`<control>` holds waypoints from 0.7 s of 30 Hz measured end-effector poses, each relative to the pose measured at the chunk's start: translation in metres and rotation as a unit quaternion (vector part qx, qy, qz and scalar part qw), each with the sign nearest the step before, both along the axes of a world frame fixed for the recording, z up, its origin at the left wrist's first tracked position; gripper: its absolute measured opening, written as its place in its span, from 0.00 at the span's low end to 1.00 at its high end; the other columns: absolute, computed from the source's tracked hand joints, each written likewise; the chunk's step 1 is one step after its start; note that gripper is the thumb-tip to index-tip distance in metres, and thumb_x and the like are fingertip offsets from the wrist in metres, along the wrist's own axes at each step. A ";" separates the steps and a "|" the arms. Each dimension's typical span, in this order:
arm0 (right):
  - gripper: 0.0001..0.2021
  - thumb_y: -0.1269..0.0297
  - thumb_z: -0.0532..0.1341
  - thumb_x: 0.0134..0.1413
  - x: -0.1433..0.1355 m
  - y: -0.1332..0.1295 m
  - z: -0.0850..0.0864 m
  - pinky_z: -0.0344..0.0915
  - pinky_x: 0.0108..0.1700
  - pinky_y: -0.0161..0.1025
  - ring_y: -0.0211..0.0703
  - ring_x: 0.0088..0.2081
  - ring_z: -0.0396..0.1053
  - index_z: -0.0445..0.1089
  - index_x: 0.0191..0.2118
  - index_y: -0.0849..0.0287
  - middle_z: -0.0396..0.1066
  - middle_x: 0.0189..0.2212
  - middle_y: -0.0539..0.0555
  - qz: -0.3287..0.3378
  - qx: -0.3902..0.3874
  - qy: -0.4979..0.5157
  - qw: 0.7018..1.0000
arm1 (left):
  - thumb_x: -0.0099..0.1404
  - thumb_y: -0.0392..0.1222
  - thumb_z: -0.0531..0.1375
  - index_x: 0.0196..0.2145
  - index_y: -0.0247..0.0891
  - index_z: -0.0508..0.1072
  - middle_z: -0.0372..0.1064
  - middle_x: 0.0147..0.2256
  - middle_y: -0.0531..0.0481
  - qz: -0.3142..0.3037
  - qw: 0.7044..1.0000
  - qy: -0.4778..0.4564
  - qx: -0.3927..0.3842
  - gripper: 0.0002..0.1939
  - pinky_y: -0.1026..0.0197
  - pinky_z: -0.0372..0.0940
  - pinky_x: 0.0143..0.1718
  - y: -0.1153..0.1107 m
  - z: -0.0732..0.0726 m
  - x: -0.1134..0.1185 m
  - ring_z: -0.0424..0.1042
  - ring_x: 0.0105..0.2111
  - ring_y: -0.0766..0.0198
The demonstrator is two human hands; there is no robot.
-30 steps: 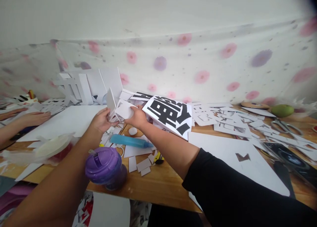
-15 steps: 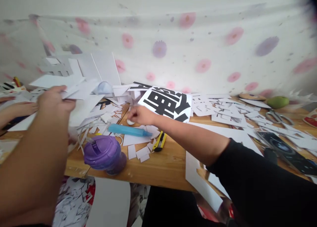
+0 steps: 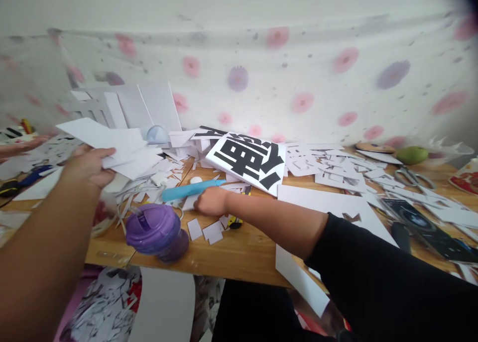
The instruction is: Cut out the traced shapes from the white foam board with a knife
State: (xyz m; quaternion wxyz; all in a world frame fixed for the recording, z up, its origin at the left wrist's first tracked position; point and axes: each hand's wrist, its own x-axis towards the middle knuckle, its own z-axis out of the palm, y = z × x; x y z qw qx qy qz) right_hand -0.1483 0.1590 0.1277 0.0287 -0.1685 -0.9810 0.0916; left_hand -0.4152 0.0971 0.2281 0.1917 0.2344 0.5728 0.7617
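Note:
In my left hand (image 3: pixel 89 167) are several flat white board pieces (image 3: pixel 115 144), pinched between thumb and fingers above the left of the table. My right hand (image 3: pixel 212 201) is closed low over the table, right beside a light-blue tube (image 3: pixel 186 189). A small white piece (image 3: pixel 189 202) shows at its fingertips; whether they grip it is hidden. Partly behind my right wrist lies a yellow-and-black utility knife (image 3: pixel 235 222). Small white offcuts (image 3: pixel 213 231) lie just in front of the hand. Behind it rests a white board with large black characters (image 3: pixel 248 158).
A purple lidded cup (image 3: pixel 155 230) stands near the front edge. To the right are a large white sheet (image 3: pixel 324 207), cut scraps (image 3: pixel 339 170), scissors (image 3: pixel 414 177) and a phone (image 3: pixel 429 227). White boards (image 3: pixel 157 103) lean at the back left. Another person's hand (image 3: pixel 22 147) is far left.
My right hand has moved down and toward me, from behind the blue tube to its near side. The tube's tip has swung away from me. My left hand has lowered slightly with the board pieces.

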 end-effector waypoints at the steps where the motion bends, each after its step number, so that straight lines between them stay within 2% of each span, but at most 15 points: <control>1: 0.05 0.70 0.64 0.58 0.003 0.005 0.010 0.68 0.48 0.41 0.49 0.44 0.76 0.77 0.38 0.61 0.81 0.40 0.57 -0.023 -0.003 0.036 0.999 | 0.62 0.20 0.61 0.55 0.36 0.70 0.71 0.51 0.46 -0.012 1.000 -0.004 0.000 0.25 0.51 0.74 0.47 0.000 -0.008 0.009 0.74 0.46 0.60; 3: 0.11 0.68 0.58 0.64 0.008 0.018 0.031 0.66 0.51 0.43 0.51 0.49 0.75 0.76 0.45 0.63 0.79 0.47 0.61 -0.095 -0.013 0.114 0.989 | 0.62 0.21 0.61 0.57 0.37 0.69 0.71 0.51 0.46 -0.035 0.999 -0.014 -0.003 0.27 0.50 0.75 0.46 0.001 -0.022 0.026 0.75 0.45 0.59; 5: 0.15 0.70 0.52 0.66 0.011 0.032 0.050 0.66 0.51 0.43 0.51 0.50 0.74 0.74 0.48 0.64 0.77 0.49 0.63 -0.174 -0.037 0.184 0.967 | 0.64 0.23 0.62 0.57 0.37 0.69 0.71 0.52 0.45 -0.044 0.999 -0.024 -0.001 0.25 0.50 0.75 0.46 0.002 -0.030 0.040 0.75 0.46 0.58; 8: 0.13 0.71 0.54 0.63 0.013 0.050 0.068 0.67 0.48 0.39 0.49 0.48 0.74 0.76 0.43 0.62 0.79 0.46 0.59 -0.240 -0.098 0.244 0.934 | 0.66 0.28 0.62 0.56 0.36 0.69 0.69 0.53 0.44 -0.028 0.999 -0.031 0.004 0.21 0.52 0.75 0.45 0.002 -0.032 0.049 0.74 0.47 0.58; 10: 0.09 0.71 0.58 0.62 0.015 0.059 0.073 0.69 0.43 0.39 0.48 0.42 0.76 0.77 0.37 0.63 0.79 0.39 0.58 -0.265 -0.147 0.260 0.917 | 0.67 0.31 0.63 0.57 0.36 0.68 0.68 0.54 0.43 -0.014 0.999 -0.033 0.002 0.21 0.52 0.75 0.45 0.001 -0.031 0.049 0.74 0.47 0.58; 12: 0.07 0.67 0.61 0.63 0.015 0.067 0.075 0.71 0.40 0.40 0.46 0.38 0.76 0.76 0.38 0.64 0.78 0.37 0.57 -0.291 -0.192 0.275 0.896 | 0.68 0.33 0.63 0.58 0.37 0.67 0.68 0.54 0.43 -0.006 0.999 -0.036 -0.007 0.22 0.52 0.75 0.44 0.000 -0.031 0.049 0.74 0.45 0.58; 14: 0.11 0.61 0.62 0.66 0.008 0.071 0.078 0.74 0.42 0.44 0.45 0.41 0.76 0.73 0.47 0.63 0.76 0.44 0.57 -0.318 -0.222 0.305 0.870 | 0.68 0.35 0.63 0.58 0.37 0.67 0.69 0.52 0.44 -0.016 0.999 -0.042 -0.024 0.22 0.54 0.75 0.42 -0.002 -0.034 0.053 0.74 0.44 0.59; 16: 0.17 0.58 0.62 0.67 -0.007 0.071 0.083 0.75 0.48 0.49 0.47 0.47 0.74 0.69 0.56 0.60 0.72 0.52 0.58 -0.336 -0.234 0.342 0.846 | 0.69 0.36 0.63 0.56 0.37 0.68 0.70 0.49 0.45 -0.053 0.996 -0.050 -0.041 0.19 0.55 0.75 0.40 -0.002 -0.036 0.061 0.74 0.41 0.61; 19: 0.17 0.58 0.62 0.67 -0.040 0.063 0.090 0.73 0.51 0.52 0.49 0.51 0.73 0.68 0.57 0.58 0.70 0.56 0.59 -0.336 -0.236 0.376 0.831 | 0.69 0.37 0.63 0.53 0.35 0.71 0.72 0.46 0.46 -0.129 0.989 -0.053 -0.045 0.15 0.58 0.74 0.37 0.000 -0.036 0.077 0.74 0.38 0.62; 21: 0.18 0.58 0.63 0.66 -0.060 0.056 0.092 0.73 0.52 0.53 0.50 0.51 0.73 0.68 0.57 0.59 0.70 0.55 0.59 -0.298 -0.236 0.386 0.841 | 0.70 0.37 0.62 0.51 0.35 0.71 0.72 0.44 0.47 -0.153 0.987 -0.048 -0.030 0.13 0.59 0.74 0.36 0.003 -0.035 0.084 0.74 0.37 0.64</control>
